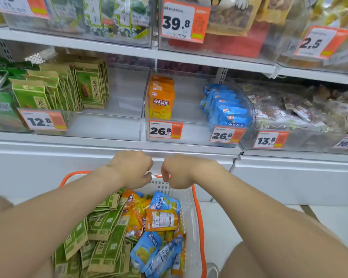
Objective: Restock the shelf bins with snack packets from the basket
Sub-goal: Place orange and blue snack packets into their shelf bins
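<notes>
Snack packets (pixel 129 227) piled high in basket (pixel 191 213) — lots left. Shelf bins (pixel 189 135) half bare. Left hand (pixel 132 169), right hand (pixel 181 172) loosely curled, holding nothing.

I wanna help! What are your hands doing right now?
Left hand: fingers loosely curled, holding nothing, over the basket.
Right hand: the same, empty.
</notes>
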A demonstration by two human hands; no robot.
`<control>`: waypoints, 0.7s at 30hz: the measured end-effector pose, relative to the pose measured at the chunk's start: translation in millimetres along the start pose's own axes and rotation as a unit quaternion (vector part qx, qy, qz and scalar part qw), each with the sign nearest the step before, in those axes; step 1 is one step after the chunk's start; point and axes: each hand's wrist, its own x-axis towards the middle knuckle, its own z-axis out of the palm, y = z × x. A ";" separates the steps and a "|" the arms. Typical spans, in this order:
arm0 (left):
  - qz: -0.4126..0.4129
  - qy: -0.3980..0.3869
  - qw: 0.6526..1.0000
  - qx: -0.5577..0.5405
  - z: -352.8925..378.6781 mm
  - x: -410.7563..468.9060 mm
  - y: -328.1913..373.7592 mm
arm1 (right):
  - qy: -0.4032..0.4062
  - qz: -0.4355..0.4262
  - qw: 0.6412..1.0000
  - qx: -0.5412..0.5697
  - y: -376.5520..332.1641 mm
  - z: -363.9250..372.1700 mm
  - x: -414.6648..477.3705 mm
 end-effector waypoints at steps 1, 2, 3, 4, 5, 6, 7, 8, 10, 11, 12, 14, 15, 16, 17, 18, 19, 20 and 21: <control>0.012 -0.036 0.999 0.012 5.1 -2.3 5.4 | -0.023 0.004 1.000 -0.015 -1.6 12.4 1.9; 0.026 -0.069 0.997 0.024 10.8 -4.3 10.9 | -0.047 0.003 0.998 -0.034 -4.0 24.3 2.7; 0.040 -0.097 0.994 0.035 16.8 -6.0 16.8 | -0.070 -0.003 0.996 -0.053 -6.4 36.7 4.3; 0.053 -0.121 0.990 0.043 23.4 -7.1 22.7 | -0.090 -0.010 0.993 -0.073 -8.6 47.8 6.4; 0.065 -0.141 0.987 0.046 30.5 -8.2 27.9 | -0.109 -0.015 0.990 -0.093 -10.2 58.4 9.5; 0.078 -0.160 0.983 0.043 37.5 -9.1 31.7 | -0.123 -0.020 0.986 -0.107 -11.7 68.3 12.4; 0.089 -0.180 0.979 0.038 44.2 -9.5 34.0 | -0.132 -0.029 0.984 -0.117 -13.2 76.9 14.6; 0.098 -0.202 0.974 0.037 49.9 -9.8 35.8 | -0.138 -0.036 0.981 -0.129 -14.7 85.6 17.4; 0.105 -0.235 0.965 0.050 60.4 -9.6 37.2 | -0.135 -0.049 0.977 -0.157 -19.1 101.4 22.5; 0.104 -0.249 0.961 0.055 64.5 -9.3 37.4 | -0.129 -0.059 0.974 -0.174 -22.6 109.9 25.0; 0.101 -0.267 0.957 0.059 67.8 -8.9 37.3 | -0.127 -0.075 0.971 -0.188 -26.6 120.2 28.2; 0.085 -0.304 0.947 0.060 74.7 -9.0 36.9 | -0.135 -0.122 0.959 -0.219 -34.4 143.1 36.1; 0.073 -0.320 0.943 0.060 77.3 -9.6 35.3 | -0.135 -0.149 0.952 -0.233 -36.9 156.0 41.7; 0.065 -0.335 0.938 0.063 79.8 -10.1 32.8 | -0.132 -0.177 0.944 -0.246 -39.4 168.3 47.4; 0.062 -0.348 0.933 0.068 82.8 -10.6 29.0 | -0.130 -0.207 0.934 -0.260 -42.1 180.3 53.9; 0.060 -0.354 0.931 0.068 85.3 -10.9 24.9 | -0.129 -0.240 0.921 -0.278 -45.2 190.6 59.9; 0.056 -0.356 0.931 0.065 87.8 -11.0 20.4 | -0.131 -0.265 0.907 -0.299 -48.7 197.2 64.1; 0.056 -0.353 0.932 0.060 89.0 -11.1 16.5 | -0.138 -0.281 0.894 -0.320 -52.3 203.3 67.6; 0.058 -0.348 0.934 0.052 89.9 -11.3 12.9 | -0.147 -0.286 0.886 -0.335 -55.4 207.5 69.4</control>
